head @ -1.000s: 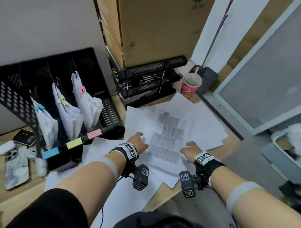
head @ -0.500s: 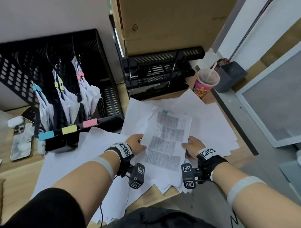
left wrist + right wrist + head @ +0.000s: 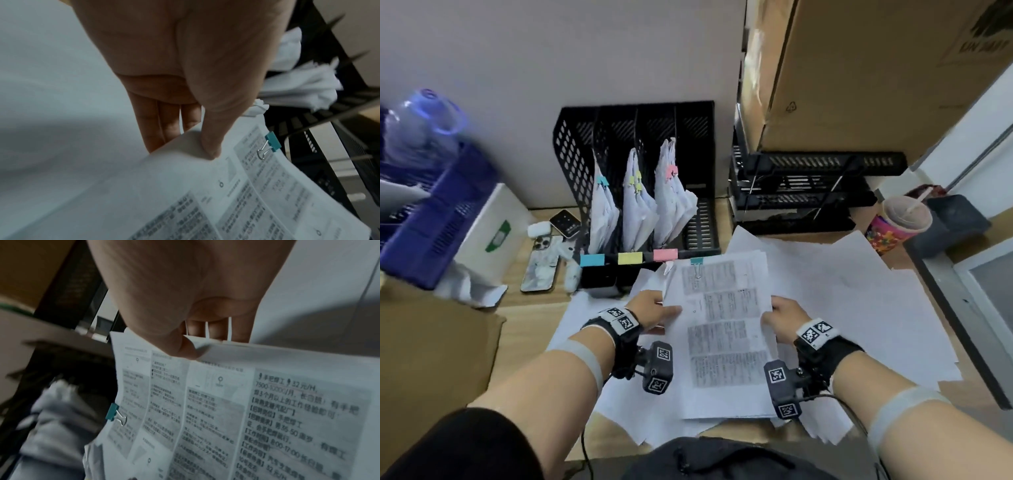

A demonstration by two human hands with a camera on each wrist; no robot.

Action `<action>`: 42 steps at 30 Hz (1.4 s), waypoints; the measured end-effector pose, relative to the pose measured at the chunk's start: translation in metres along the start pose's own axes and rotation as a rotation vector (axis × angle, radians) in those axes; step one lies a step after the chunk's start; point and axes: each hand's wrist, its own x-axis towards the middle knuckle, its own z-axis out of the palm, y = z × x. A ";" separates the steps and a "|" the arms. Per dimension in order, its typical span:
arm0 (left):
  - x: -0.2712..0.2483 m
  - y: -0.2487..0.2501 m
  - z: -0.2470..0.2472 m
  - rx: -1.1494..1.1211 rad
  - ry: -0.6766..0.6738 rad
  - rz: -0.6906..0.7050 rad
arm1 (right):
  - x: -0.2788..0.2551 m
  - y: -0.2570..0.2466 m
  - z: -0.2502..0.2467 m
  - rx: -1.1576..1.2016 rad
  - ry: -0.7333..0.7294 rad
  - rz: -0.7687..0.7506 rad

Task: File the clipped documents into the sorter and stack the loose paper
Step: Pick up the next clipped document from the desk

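Holding item, head view: clipped document [image 3: 722, 329], teal binder clip [image 3: 697, 261] at its top edge, centre frame above loose paper [image 3: 859, 308]; left hand [image 3: 650, 308] and right hand [image 3: 782, 318] pinch its side edges. Black sorter [image 3: 640, 178], upper centre, holds three clipped bundles. Left wrist view: thumb [image 3: 209, 146] on top, fingers [image 3: 156, 129] beneath sheet. Right wrist view: thumb [image 3: 180, 347] over edge, fingers [image 3: 216, 329] behind.

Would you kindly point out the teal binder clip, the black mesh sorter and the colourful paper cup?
teal binder clip [image 3: 697, 261], head view, its coloured body.
black mesh sorter [image 3: 571, 150], head view, left perforated wall.
colourful paper cup [image 3: 885, 236], head view, patterned side.
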 end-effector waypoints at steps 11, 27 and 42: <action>-0.036 -0.054 -0.093 -0.025 0.116 0.023 | -0.008 -0.065 0.089 -0.080 -0.094 -0.061; -0.051 -0.039 -0.140 -0.025 -0.024 0.217 | -0.050 -0.167 0.172 -0.406 -0.229 -0.170; -0.050 0.051 -0.150 0.169 -0.016 0.635 | -0.081 -0.228 0.115 -0.242 0.263 -0.278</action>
